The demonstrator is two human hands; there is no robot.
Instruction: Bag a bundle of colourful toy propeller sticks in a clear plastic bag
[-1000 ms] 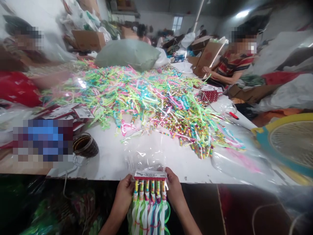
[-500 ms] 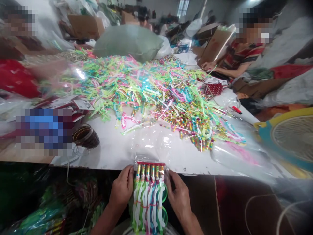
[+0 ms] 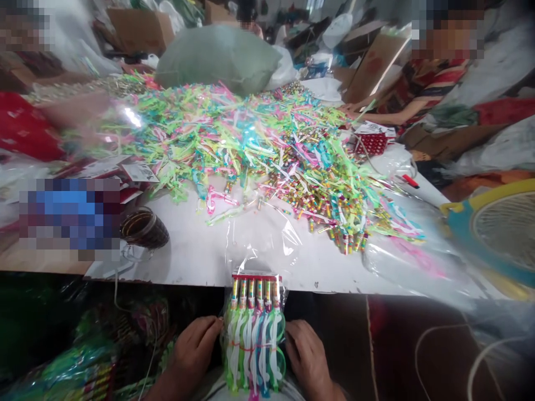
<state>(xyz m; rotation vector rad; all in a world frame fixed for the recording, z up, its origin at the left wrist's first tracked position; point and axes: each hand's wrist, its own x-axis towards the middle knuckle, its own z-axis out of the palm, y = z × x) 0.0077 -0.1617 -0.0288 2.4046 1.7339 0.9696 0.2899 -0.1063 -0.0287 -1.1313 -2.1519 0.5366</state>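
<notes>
A clear plastic bag (image 3: 256, 334) lies upright before me at the table's near edge, its empty upper part (image 3: 259, 239) spread over the tabletop. Inside is a row of colourful plastic toys with striped tubes at the top, white wavy strips, green loops and a thin red band across the middle. My left hand (image 3: 196, 345) is closed at the bag's left edge, thumb and fingers together there. At the right edge my right hand (image 3: 307, 353) has its fingers curled in against the plastic; its fingertips are partly hidden.
A large heap of loose toys (image 3: 251, 145) covers the white table (image 3: 196, 256). Left stands a glass cup of dark drink (image 3: 144, 227); printed cards (image 3: 140, 171) lie behind it. A fan (image 3: 501, 228) is at the right. A co-worker's arm (image 3: 388, 117) reaches the heap's far right.
Both my hands have slid down along the bag's sides, from the level of the tubes to the middle of the toys. The bag stays in nearly the same spot.
</notes>
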